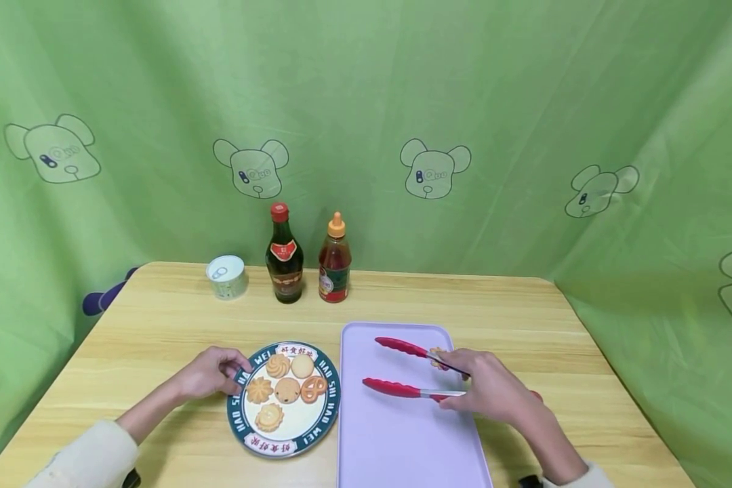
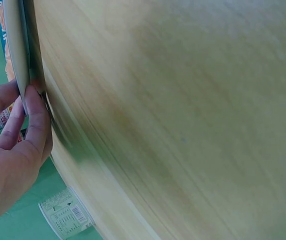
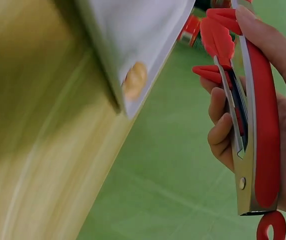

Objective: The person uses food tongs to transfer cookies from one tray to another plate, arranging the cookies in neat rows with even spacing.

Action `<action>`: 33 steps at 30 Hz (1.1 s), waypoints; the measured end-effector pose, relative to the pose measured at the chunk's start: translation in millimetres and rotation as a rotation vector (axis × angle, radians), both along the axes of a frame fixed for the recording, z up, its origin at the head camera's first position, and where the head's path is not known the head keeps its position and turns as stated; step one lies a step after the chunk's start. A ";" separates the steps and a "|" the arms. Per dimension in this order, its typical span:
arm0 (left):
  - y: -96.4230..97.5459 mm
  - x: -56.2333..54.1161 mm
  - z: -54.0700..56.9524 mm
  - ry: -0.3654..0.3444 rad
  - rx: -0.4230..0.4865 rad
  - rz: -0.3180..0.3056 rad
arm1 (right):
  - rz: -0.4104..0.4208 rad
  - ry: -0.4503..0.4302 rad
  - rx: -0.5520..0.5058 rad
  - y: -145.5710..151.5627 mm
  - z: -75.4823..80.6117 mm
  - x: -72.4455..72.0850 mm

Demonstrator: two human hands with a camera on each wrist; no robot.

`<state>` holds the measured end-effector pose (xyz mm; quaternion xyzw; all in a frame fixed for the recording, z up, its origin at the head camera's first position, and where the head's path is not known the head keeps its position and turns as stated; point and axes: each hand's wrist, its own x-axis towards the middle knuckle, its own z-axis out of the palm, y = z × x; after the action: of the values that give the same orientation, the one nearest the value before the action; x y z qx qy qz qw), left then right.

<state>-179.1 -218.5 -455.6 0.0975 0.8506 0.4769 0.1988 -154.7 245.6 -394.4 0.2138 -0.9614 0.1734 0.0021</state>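
My left hand (image 1: 209, 373) pinches the left rim of a round plate (image 1: 303, 415) with a dark green lettered border. In the left wrist view, the thumb and fingers lie on either side of that rim. Several cookies (image 1: 287, 391) of different shapes lie on the plate, a pretzel-shaped one (image 1: 313, 389) among them. Red-tipped tongs (image 1: 393, 388) are gripped in my right hand (image 1: 494, 388), their arms spread apart over a lilac tray (image 1: 402, 447), with nothing between the tips. One cookie (image 3: 135, 80) sits near the tray's far right corner, partly hidden by the tongs in the head view.
Along the back of the wooden table (image 1: 494, 305) stand a short can (image 1: 227, 278), a dark bottle with a red cap (image 1: 285, 264) and a sauce bottle with an orange top (image 1: 335, 264). A green curtain (image 1: 354, 102) hangs behind and beside the table.
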 end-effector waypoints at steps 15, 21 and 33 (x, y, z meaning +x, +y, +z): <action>0.4 -0.2 0.2 0.001 0.004 -0.002 | -0.087 -0.133 0.064 51.1 13.0 -18.5; 1.1 0.0 1.0 -0.011 0.001 0.005 | -0.100 -0.170 0.082 66.4 14.3 -20.3; 1.0 0.1 0.9 0.000 0.004 0.004 | -0.096 -0.239 0.119 77.1 18.2 -22.9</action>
<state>-179.0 -217.5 -454.8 0.0961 0.8498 0.4791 0.1977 -177.6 322.6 -376.2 0.1450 -0.9725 0.1402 -0.1167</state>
